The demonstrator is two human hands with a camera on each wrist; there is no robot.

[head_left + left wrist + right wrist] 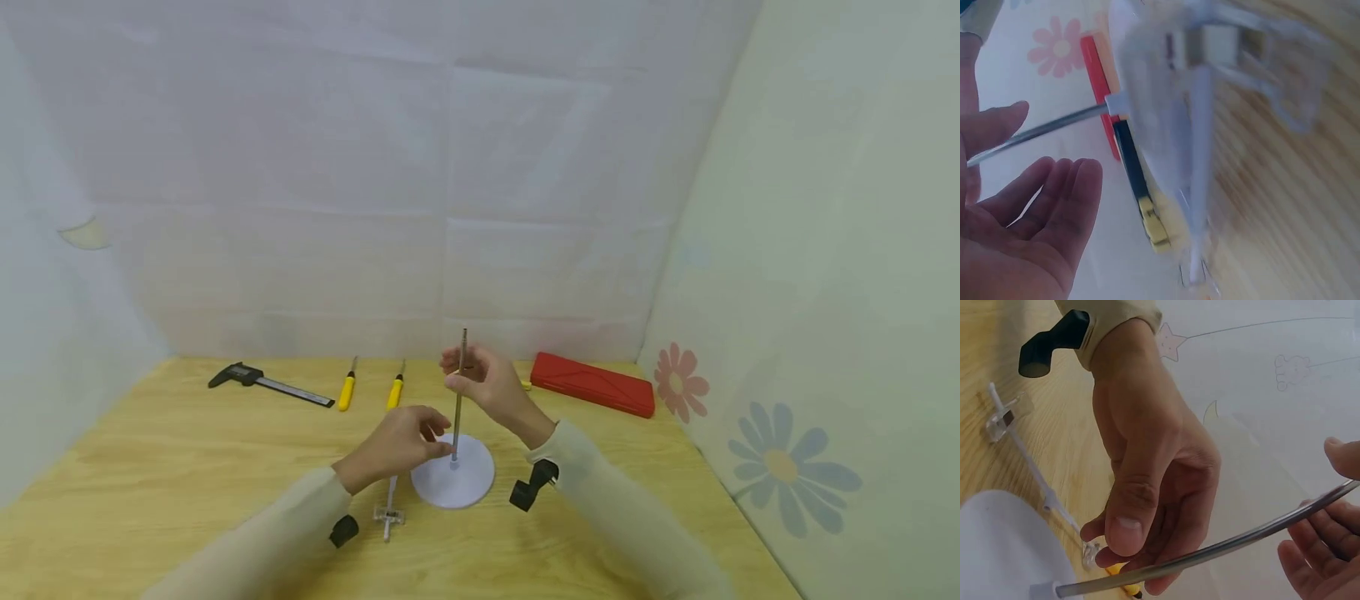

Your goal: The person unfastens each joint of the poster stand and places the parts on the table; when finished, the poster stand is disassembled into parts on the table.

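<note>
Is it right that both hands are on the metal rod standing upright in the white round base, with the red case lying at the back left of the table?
Not quite. The red case lies at the back right of the table, as the head view shows. The rest holds: the left hand and right hand are on the metal rod standing upright in the white round base.

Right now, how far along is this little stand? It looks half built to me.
Partly built. Done: the metal rod stands upright in the centre of the white round base. In hand: the right hand grips the rod high up, while the left hand has its fingers at the rod's foot. Left: the clear clamp piece lies unused on the wooden table, not on the rod.
</note>
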